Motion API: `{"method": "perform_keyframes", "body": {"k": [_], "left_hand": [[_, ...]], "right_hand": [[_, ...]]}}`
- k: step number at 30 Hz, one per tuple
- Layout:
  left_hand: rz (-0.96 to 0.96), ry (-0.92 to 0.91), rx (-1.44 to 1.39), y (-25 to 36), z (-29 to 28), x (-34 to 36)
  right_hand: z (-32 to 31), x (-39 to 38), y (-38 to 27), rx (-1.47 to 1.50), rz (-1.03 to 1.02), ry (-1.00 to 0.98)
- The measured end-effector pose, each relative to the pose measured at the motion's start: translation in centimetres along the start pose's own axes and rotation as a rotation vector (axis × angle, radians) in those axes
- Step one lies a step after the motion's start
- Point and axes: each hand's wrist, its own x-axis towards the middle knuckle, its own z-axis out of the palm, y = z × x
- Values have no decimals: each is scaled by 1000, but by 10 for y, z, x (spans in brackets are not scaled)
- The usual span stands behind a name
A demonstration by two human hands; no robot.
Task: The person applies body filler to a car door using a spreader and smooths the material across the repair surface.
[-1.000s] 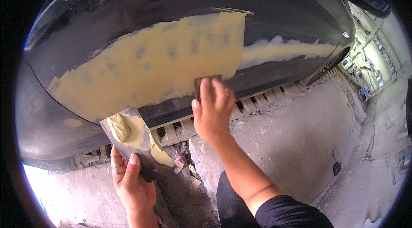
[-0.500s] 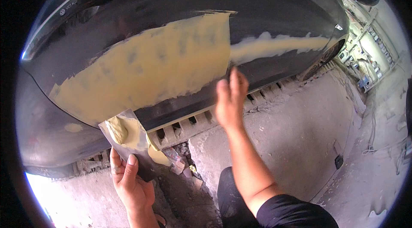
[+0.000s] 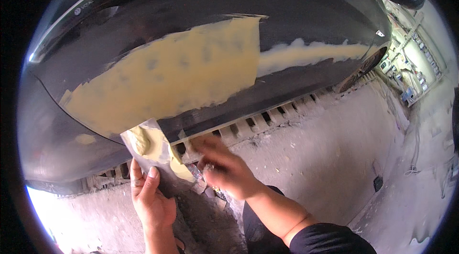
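My left hand grips a flat mixing board from below, thumb on its face. A mound of pale yellow filler sits on the board, with more smeared along its right edge. Close to that edge is my right hand, blurred by motion, its fingers bent. A thin pale blade, like a filler spreader, shows at its fingertips; the rest of it is hidden. Beyond both hands, a broad yellow filler patch covers the lower part of a dark car door.
A narrower filler strip runs right from the patch toward a wheel. Below the sill lies a slotted edge and concrete floor. Rubble lies in a gap near my knee. Shelves with containers stand at far right.
My right hand has come away from the door, moving left and down to beside the board. My left hand and the board have shifted slightly right in the picture, as has the car.
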Motion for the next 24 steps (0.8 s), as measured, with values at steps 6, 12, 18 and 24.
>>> {"method": "perform_keyframes", "body": {"k": [6, 12, 18, 24], "left_hand": [[38, -28, -19, 14, 3, 1], [81, -18, -26, 14, 0, 0], [85, 8, 0, 16, 2, 0], [81, 19, 1, 13, 9, 0]], "right_hand": [[-37, 5, 16, -935, -383, -14], [-75, 87, -51, -1513, -405, 710], [-23, 90, -22, -1554, -235, 624], [-22, 61, 58, -1546, -292, 522]]}}
